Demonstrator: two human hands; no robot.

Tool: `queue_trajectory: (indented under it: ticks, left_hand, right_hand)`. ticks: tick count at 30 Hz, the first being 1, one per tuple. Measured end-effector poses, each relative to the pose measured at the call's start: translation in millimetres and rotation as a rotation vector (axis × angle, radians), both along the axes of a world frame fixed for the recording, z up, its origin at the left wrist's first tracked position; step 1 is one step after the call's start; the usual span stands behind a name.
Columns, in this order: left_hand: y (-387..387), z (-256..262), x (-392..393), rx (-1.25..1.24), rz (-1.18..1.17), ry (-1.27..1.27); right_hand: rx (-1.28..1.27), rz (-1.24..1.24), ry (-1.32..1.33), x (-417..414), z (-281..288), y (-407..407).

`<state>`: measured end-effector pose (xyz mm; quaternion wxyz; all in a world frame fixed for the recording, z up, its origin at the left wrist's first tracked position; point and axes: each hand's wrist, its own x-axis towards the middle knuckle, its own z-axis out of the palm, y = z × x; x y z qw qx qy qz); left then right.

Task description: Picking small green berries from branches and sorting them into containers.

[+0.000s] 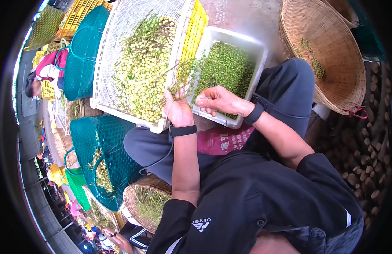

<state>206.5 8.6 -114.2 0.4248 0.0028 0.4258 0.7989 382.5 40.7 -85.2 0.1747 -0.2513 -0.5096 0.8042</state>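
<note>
My left hand holds a thin branched stem with small green fruits, at the near right edge of a white mesh-bottomed tray. Many loose yellow-green fruits and stalks lie on that tray. Over the near side of a white plastic tub, my right hand has its thumb and fingers drawn together; nothing shows plainly between them. Small round green fruits fill much of the tub. The stem's fruited end reaches over the tub's left rim.
A yellow plastic crate stands under the tray. At right is a wicker basket with some fruits, near stacked logs. Teal woven baskets and a stalk-filled wicker basket stand left. A person bends at far left.
</note>
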Motion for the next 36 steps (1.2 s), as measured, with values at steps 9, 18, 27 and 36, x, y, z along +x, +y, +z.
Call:
queue_trajectory:
  ticks: [9, 18, 27, 36]
  left_hand:
    - [5, 11, 4, -0.056, 0.020, 0.015]
    - [3, 9, 16, -0.088, -0.052, 0.043]
    - [6, 16, 19, -0.093, -0.003, 0.157]
    - [2, 23, 28, 0.002, 0.033, 0.243]
  right_hand:
    - [-0.345, -0.117, 0.134, -1, 3, 0]
    - [-0.256, -0.115, -0.035, -13, -9, 1]
    - [-0.264, 0.000, 0.079, 2, -9, 0]
    - [-0.397, -0.126, 0.057, -16, -2, -5]
